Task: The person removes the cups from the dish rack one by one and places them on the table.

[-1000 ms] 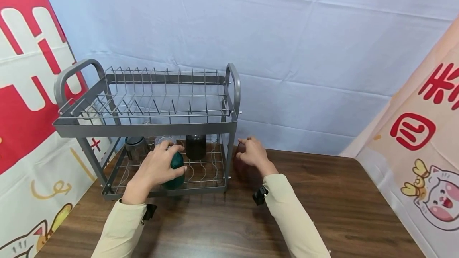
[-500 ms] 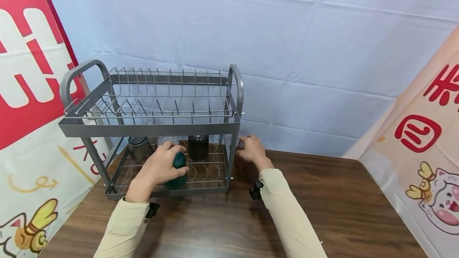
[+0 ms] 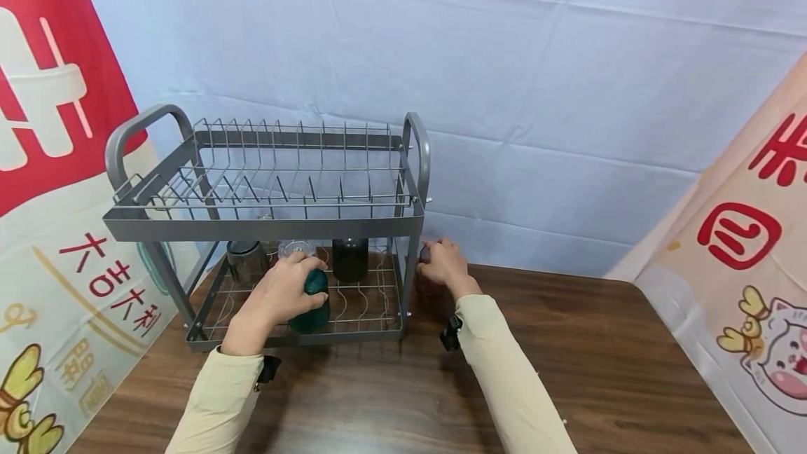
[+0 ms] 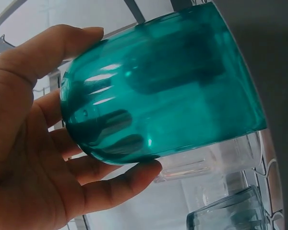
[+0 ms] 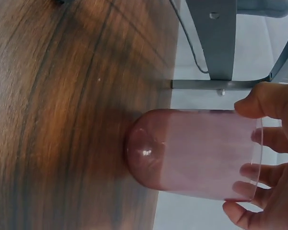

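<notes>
A teal glass (image 4: 163,91) stands upside down at the front of the dish rack's lower tier. My left hand (image 3: 277,293) grips it around its rounded base, thumb on one side and fingers on the other. To the right of the rack, a pink see-through glass (image 5: 197,153) stands mouth up on the wooden table. My right hand (image 3: 444,265) holds this one from above, thumb and fingers spread around its rim. In the head view that hand hides most of the pink glass.
The two-tier grey dish rack (image 3: 265,230) has a wire upper tier. On its lower tier stand a dark glass (image 3: 349,259), a grey glass (image 3: 246,261) and a clear glass (image 3: 296,249). A pale cloth (image 3: 536,125) hangs behind; printed banners flank the table.
My right fingers have drawn in around the pink glass. My left hand stays on the teal glass. The head view has shifted slightly, and the left banner hangs differently.
</notes>
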The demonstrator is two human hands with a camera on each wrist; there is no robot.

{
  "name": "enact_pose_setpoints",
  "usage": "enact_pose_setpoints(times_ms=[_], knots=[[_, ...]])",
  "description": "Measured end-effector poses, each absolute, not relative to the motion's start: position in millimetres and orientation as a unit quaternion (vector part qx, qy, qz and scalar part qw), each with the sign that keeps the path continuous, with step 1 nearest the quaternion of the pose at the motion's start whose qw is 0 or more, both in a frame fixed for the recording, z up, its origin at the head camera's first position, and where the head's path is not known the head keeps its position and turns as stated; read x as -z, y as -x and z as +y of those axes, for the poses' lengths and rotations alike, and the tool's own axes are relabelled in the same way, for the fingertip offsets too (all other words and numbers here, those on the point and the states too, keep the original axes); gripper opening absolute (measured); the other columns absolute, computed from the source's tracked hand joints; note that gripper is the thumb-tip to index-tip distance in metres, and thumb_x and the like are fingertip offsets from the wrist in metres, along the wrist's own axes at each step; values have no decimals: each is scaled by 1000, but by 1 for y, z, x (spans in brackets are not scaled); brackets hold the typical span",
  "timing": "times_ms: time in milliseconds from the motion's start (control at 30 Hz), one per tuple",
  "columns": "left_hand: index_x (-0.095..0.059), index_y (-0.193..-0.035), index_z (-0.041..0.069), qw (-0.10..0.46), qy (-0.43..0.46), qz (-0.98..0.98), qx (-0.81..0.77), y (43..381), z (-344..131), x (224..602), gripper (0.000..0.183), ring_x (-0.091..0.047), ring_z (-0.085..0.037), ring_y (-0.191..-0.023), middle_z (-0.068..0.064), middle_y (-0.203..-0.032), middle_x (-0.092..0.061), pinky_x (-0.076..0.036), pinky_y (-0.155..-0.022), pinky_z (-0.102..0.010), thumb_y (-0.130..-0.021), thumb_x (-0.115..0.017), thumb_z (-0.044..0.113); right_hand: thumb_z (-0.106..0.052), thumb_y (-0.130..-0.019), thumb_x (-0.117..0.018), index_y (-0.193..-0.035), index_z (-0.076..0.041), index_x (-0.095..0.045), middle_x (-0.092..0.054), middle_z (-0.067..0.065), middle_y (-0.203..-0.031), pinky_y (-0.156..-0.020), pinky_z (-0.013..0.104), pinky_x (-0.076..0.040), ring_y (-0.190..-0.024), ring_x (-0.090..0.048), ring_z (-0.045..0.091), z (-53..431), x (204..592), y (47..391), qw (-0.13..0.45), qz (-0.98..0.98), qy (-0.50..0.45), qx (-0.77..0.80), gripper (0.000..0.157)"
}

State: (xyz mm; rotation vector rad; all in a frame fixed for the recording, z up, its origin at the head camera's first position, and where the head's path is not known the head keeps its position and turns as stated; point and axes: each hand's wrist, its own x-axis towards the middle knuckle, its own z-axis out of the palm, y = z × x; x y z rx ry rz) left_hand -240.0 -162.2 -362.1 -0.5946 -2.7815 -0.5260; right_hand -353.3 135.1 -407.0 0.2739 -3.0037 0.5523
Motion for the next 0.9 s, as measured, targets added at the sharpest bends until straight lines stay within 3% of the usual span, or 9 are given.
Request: enact_pose_setpoints(times_ms=[433,900], knots=[[-61,-115,7,120,195,-955,191,241,-162,364,43,-51,-37,-98,-18,-114,-52,-47,-75,-50,-78,-74,24,-32,-84,-64,-135,-10,-50,-42,23,-129,-79,53,-43,-114,-39,41,140,413,358,64,-979,-80,-174,57],[-63,-113,8,135,214,-949,187,239,-161,354,41,-54,-32,-94,-15,-110,-54,-48,-72,-45,-78,-72,27,-32,-85,-64,-141,-11,-42,-37,27,-133,-85,55,-40,-118,-36,45,138,392,352,39,-980,-92,-175,64]])
